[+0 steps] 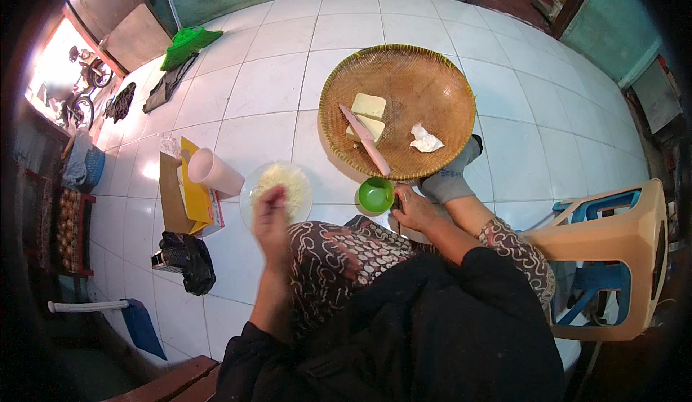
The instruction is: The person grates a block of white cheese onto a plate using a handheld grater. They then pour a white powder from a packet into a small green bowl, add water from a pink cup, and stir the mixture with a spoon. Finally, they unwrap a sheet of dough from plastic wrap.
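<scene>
My left hand [270, 215], blurred, is over the near part of a clear plate [304, 207] heaped with pale shredded food [294, 183]. Its fingers look curled; whether anything is between them is not visible. At the right side of a small green plastic cup [375, 195], my right hand [416, 208] has its fingers bent around the handle side. The handle itself is hidden. Beyond it sits a round woven bamboo tray [416, 88]. Pale yellow blocks [369, 105] lie in it, with a pink knife [363, 134] across one and a crumpled white plastic bag [426, 139] to the right.
Left of the plate are a pink plastic tumbler [216, 172] and an opened yellow carton [197, 196]. Nearer lie a black plastic bag [195, 264] and a metal grater [167, 260]. A beige plastic stool [594, 234] stands at right; a green broom [186, 45] is at far left.
</scene>
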Available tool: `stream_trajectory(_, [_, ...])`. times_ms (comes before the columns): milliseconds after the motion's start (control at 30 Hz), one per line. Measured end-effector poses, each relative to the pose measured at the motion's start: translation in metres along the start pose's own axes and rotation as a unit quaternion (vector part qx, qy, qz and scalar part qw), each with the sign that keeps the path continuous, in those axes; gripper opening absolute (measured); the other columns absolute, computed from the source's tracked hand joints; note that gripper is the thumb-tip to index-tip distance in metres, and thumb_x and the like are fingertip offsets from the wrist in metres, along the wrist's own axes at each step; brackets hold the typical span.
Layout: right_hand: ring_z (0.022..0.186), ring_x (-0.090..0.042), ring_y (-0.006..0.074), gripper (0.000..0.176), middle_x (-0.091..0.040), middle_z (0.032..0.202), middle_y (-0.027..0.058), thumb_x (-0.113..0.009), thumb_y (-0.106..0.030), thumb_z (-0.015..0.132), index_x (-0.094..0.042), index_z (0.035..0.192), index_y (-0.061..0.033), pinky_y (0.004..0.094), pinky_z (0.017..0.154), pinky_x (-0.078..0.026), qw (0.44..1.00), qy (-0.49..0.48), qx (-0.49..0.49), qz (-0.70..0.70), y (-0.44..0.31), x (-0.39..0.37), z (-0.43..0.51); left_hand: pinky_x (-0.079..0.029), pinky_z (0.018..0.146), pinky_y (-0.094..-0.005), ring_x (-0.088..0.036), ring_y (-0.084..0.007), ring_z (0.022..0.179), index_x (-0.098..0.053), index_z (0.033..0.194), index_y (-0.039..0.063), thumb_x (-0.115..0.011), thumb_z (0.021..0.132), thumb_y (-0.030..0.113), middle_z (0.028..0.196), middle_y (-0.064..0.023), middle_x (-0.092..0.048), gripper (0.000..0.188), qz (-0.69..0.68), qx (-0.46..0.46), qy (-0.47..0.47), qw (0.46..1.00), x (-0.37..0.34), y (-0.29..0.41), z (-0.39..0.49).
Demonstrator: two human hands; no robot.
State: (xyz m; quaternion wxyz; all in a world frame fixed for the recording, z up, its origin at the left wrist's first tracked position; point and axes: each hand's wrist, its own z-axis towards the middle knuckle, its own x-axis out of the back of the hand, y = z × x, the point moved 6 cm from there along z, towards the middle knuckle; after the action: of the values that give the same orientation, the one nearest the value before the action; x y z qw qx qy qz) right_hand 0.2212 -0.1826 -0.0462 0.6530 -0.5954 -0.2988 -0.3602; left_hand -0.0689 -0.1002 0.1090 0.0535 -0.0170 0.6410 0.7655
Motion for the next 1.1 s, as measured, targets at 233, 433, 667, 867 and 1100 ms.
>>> stream_trajectory(233, [0.075,-0.062,0.0336,0.016,-0.061,0.077,0.0145,-0.059,-0.024,0.075,-0.061,0.079,-0.0085,0.0458,0.066,-0.049,0.983,0.137,-0.016,-0.124,-0.011,0.119,0.063,-0.048,0.067,-0.0297,-0.061,-0.0189,0.072,-0.061,0.102,0.005,-0.058,0.079,-0.002,0.078,-0.0092,-0.060,0.024,0.168,-0.245,-0.359,0.885,-0.133,-0.015,-0.081])
stream_trajectory(433, [0.092,-0.061,0.0326,0.025,-0.064,0.099,0.0136,-0.053,-0.025,0.079,-0.066,0.098,-0.0156,0.0438,0.077,-0.048,0.937,0.000,-0.303,-0.171,0.106,0.124,0.127,-0.046,0.065,-0.0238,-0.060,-0.0109,0.076,-0.060,0.104,0.002,-0.054,0.085,0.001,0.084,-0.0059,-0.063,0.019,0.014,0.119,-0.340,0.933,-0.135,-0.081,-0.054])
stream_trajectory(667, [0.098,-0.059,0.0361,0.037,-0.062,0.106,0.0172,-0.057,-0.020,0.077,-0.056,0.113,-0.0139,0.0445,0.082,-0.046,0.937,-0.067,-0.292,-0.181,0.125,0.049,0.143,-0.045,0.076,-0.0228,-0.056,-0.0092,0.085,-0.057,0.110,0.002,-0.053,0.088,0.005,0.089,-0.0042,-0.062,0.023,-0.012,0.249,-0.355,0.901,-0.133,-0.111,-0.050])
stream_trajectory(867, [0.085,-0.062,0.0312,0.032,-0.064,0.091,0.0142,-0.066,-0.027,0.074,-0.058,0.099,-0.0082,0.0382,0.074,-0.047,0.987,-0.008,-0.126,0.104,0.070,0.086,0.135,-0.045,0.078,-0.0238,-0.056,-0.0118,0.086,-0.056,0.112,0.001,-0.052,0.088,0.003,0.097,-0.0057,-0.060,0.024,-0.027,0.234,-0.337,0.911,-0.135,-0.112,-0.041])
stream_trajectory(1100, [0.079,-0.058,0.0323,0.027,-0.059,0.082,0.0130,-0.067,-0.021,0.070,-0.054,0.089,-0.0067,0.0397,0.068,-0.045,0.995,-0.092,0.021,0.021,-0.133,0.143,0.049,-0.045,0.082,-0.0273,-0.056,-0.0177,0.092,-0.054,0.113,0.000,-0.058,0.085,0.003,0.104,-0.0107,-0.055,0.028,0.059,-0.163,-0.218,0.960,-0.110,0.009,-0.033])
